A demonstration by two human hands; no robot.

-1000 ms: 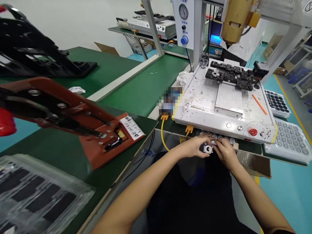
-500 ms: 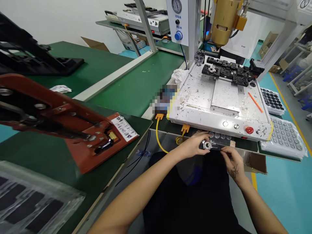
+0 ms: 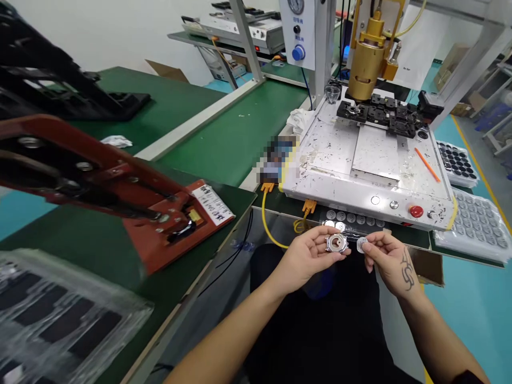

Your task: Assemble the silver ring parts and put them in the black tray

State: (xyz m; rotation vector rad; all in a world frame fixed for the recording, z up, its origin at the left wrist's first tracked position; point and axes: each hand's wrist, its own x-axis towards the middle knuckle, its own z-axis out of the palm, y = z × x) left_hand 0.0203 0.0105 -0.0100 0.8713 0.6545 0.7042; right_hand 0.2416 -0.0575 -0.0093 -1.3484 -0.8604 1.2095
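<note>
A silver watch case (image 3: 336, 243) with an open round middle sits between the thumb and fingers of my left hand (image 3: 306, 256). Close by on the right, my right hand (image 3: 386, 258) pinches a small round white disc (image 3: 362, 245) by its edge. The two pieces are apart, with a narrow gap between them. Just beyond my hands, at the bench edge under the machine, lies a dark strip (image 3: 356, 226) carrying several round pale discs.
A white benchtop machine (image 3: 336, 184) with a gold cylinder head (image 3: 365, 69) and black fixtures (image 3: 384, 114) stands ahead. A red hand press (image 3: 160, 213) is at left. Trays of round parts (image 3: 472, 218) lie at right. A yellow cable (image 3: 266, 218) hangs from the bench.
My right hand has come up from the bench edge with a round white disc in its fingers. My left hand has tilted the watch case. The gold head is lower over the fixtures.
</note>
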